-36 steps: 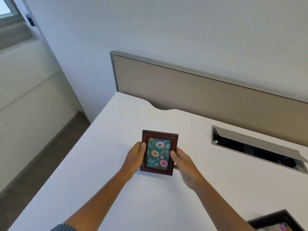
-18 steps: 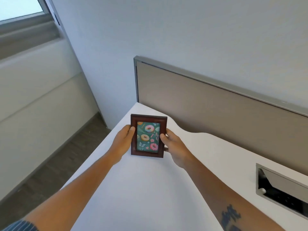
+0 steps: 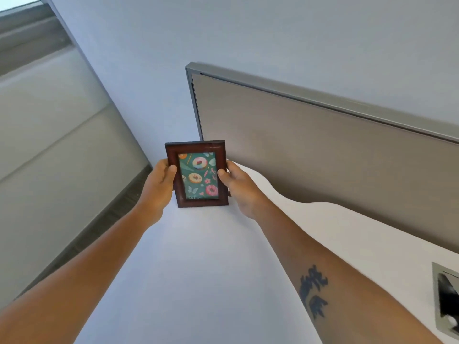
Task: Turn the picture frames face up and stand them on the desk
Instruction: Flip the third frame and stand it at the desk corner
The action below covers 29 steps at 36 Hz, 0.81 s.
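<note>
A: In the head view, where is the picture frame [image 3: 198,174]?

B: Upright at the far left corner of the desk [image 3: 198,269], picture facing the person, just beside the end of the divider panel [image 3: 310,155]. The left hand [image 3: 159,184] grasps its left edge, the right hand [image 3: 236,184] its right edge.

A: What could go wrong?

B: I can't see a back stand. If it isn't opened, the frame likely tips once released. The desk's left edge is near too; a nudge could send it off.
</note>
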{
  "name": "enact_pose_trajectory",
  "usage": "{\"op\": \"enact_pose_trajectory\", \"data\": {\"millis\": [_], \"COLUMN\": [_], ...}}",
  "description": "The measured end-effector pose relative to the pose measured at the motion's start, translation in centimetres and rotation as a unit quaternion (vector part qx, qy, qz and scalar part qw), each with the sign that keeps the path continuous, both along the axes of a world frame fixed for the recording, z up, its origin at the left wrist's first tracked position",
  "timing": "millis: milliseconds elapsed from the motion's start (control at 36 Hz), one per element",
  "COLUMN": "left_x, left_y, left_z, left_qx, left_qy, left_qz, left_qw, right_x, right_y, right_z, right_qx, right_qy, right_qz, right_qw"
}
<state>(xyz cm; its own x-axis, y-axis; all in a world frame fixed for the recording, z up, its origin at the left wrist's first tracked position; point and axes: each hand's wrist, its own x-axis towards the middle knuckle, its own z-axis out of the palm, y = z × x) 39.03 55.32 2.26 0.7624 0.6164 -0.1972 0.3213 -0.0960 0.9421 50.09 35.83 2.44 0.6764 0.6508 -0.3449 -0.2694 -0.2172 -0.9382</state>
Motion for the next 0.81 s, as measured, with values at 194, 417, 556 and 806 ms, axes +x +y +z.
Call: {"op": "enact_pose_trajectory", "data": {"millis": [194, 417, 556, 806], "left_x": [0.0, -1.4, -3.3, -11.5], "left_y": [-0.1, -1.7, -4.5, -12.5], "left_z": [-0.3, 0.2, 0.1, 0.3], "left_qx": [-0.012, 0.015, 0.139, 0.415], "left_qy": [-0.010, -0.015, 0.014, 0.067], "left_qz": [-0.009, -0.027, -0.028, -0.118], "left_qw": [1.000, 0.999, 0.990, 0.899], "right_x": [0.2, -1.2, -4.3, -13.9], "right_y": [0.7, -0.4, -3.5, -12.3], "right_z": [-0.3, 0.6, 0.5, 1.5], "right_qx": [0.006, -0.062, -0.215, -0.339], "right_qy": [0.004, -0.072, -0.224, -0.455], "right_qz": [0.004, 0.025, 0.030, 0.065], "right_qw": [1.000, 0.995, 0.950, 0.821]}}
